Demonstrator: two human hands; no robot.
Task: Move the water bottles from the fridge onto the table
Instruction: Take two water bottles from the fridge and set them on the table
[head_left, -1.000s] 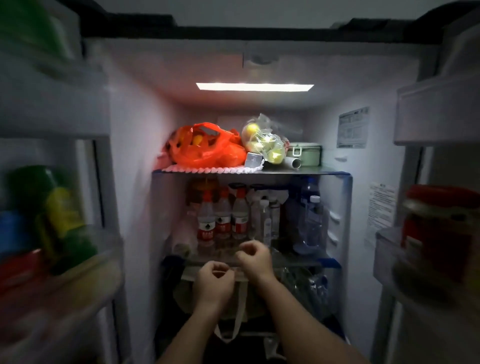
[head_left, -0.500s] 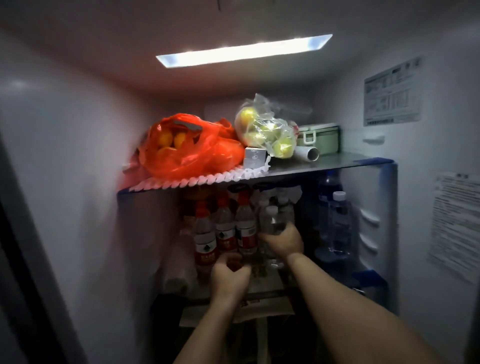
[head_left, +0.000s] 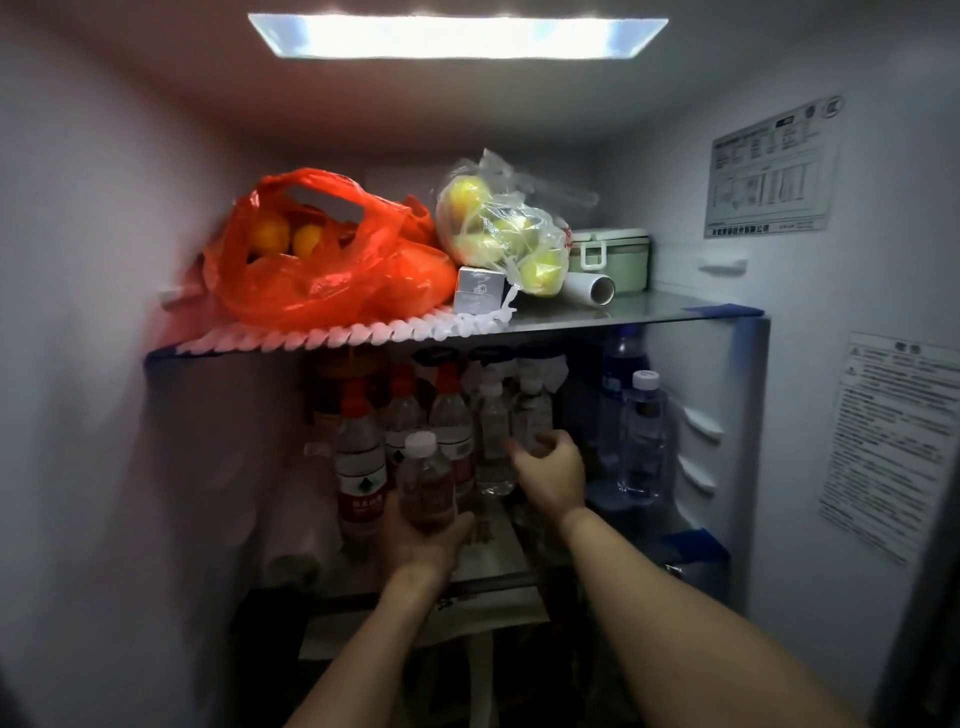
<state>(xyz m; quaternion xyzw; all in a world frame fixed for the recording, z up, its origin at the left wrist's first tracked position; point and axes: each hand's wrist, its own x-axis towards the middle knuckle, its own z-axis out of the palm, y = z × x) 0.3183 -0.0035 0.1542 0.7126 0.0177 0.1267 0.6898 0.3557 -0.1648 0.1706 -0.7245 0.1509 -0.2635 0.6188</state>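
Note:
Both my hands reach into the fridge's middle shelf. My left hand (head_left: 423, 540) grips a small clear bottle with a white cap (head_left: 427, 480), held upright just in front of the row. My right hand (head_left: 550, 470) curls its fingers around another small clear bottle (head_left: 531, 421) that stands further back. Between them stands one more white-capped bottle (head_left: 494, 441). Several red-capped, red-labelled water bottles (head_left: 359, 467) stand at the left of the shelf. Two taller bluish bottles (head_left: 643, 441) stand at the right.
The glass shelf (head_left: 649, 306) above carries an orange bag of oranges (head_left: 322, 260), a clear bag of yellow fruit (head_left: 506, 228), a small silver box (head_left: 480, 288), a white tube (head_left: 592, 288) and a green lunch box (head_left: 610, 257). Fridge walls close in left and right.
I have moved closer into the fridge. My left hand has taken hold of a white-capped bottle and lifted it forward. My right hand has reached deeper, onto a bottle behind.

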